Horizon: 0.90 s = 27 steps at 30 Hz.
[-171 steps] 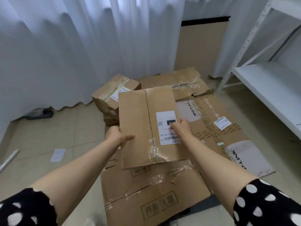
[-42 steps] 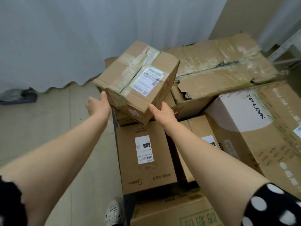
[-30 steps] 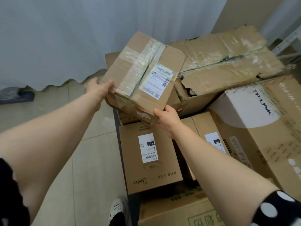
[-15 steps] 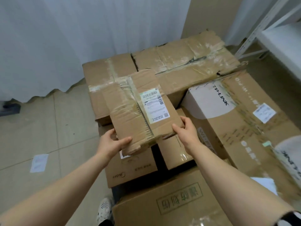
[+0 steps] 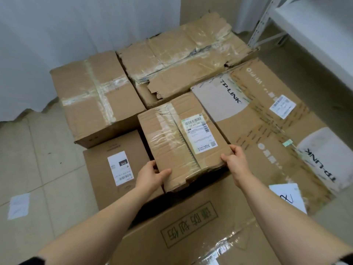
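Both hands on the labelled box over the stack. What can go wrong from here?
1. The left hand and right hand grip only the near corners of the taped box; its far end could dip or slip.
2. Its near edge under the left thumb looks crumpled, so the cardboard may give.
3. A dark gap shows beneath it, beside the TP-LINK carton; the box might settle tilted, or fingers could get pinched.

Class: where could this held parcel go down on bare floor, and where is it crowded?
Bare floor tiles left of the cross-taped box and 010-labelled box; floor strip between TP-LINK box and shelf. Crowded: everywhere between.
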Available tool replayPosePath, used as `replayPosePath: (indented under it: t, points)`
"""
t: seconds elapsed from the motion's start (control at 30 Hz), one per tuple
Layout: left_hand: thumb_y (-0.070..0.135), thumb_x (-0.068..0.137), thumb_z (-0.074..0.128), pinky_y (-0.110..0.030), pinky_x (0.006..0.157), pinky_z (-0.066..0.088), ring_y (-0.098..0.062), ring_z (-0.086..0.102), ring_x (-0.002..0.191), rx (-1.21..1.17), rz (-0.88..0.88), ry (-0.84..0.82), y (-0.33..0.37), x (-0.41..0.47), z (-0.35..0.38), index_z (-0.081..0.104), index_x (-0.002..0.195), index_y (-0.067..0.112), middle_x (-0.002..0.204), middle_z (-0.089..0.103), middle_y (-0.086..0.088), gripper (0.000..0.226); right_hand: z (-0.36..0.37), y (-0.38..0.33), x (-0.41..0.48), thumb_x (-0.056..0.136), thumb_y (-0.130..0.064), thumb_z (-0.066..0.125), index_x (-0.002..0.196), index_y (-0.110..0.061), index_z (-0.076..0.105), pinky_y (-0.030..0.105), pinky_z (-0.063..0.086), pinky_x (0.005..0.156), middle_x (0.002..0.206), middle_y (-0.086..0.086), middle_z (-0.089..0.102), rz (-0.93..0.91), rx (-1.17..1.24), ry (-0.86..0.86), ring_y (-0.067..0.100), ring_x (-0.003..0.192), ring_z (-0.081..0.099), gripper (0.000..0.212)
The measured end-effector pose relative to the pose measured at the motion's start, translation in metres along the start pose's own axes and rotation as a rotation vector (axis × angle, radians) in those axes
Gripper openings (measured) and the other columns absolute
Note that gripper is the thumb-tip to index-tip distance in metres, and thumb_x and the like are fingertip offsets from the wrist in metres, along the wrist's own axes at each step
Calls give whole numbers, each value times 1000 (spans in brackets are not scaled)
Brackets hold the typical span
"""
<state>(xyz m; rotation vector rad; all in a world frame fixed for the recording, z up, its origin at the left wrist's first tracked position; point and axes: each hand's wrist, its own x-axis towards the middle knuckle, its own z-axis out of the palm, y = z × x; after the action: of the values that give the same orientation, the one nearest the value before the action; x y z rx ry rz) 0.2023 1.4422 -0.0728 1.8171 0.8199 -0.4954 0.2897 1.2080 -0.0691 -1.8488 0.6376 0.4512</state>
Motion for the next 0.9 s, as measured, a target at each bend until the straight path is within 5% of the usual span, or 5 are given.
replayPosePath:
  t: [0.1,0.23,0.3,0.5,0.9]
  points:
    - [27,84,72,-43,91,52,-25,62,105,31,-6,-24,-5,19,18,51,131,13,123,61,-5,54,3,11,21,86,1,56,127,-11,51,30,46,85,114,5,60,-2,-29,-2,20,102,57,43]
    - [26,84,71,-43,92,52,-25,61,106,66,11,-34,-15,36,36,51,131,17,122,62,-4,52,8,25,38,88,-7,56,140,-10,44,27,29,112,138,11,41,-95,-295,27,23,121,48,54]
    - [24,84,71,-43,96,50,-25,59,110,66,9,-28,-16,40,43,48,134,17,126,60,-5,55,11,30,37,92,-6,55,143,-11,42,15,21,105,138,11,32,-151,-428,20,24,126,41,53]
    - [25,84,71,-47,95,51,-28,55,116,60,-21,-81,-7,46,56,42,138,15,131,55,-6,62,28,45,28,102,-30,34,150,-29,25,42,6,120,160,6,5,-350,-991,-29,28,147,-6,48]
    - [31,91,62,-40,102,42,-31,44,129,279,-85,-56,5,16,56,8,152,6,148,38,-15,85,2,41,5,103,-29,32,152,-27,14,44,4,120,161,6,0,-312,-908,-71,24,147,-8,53]
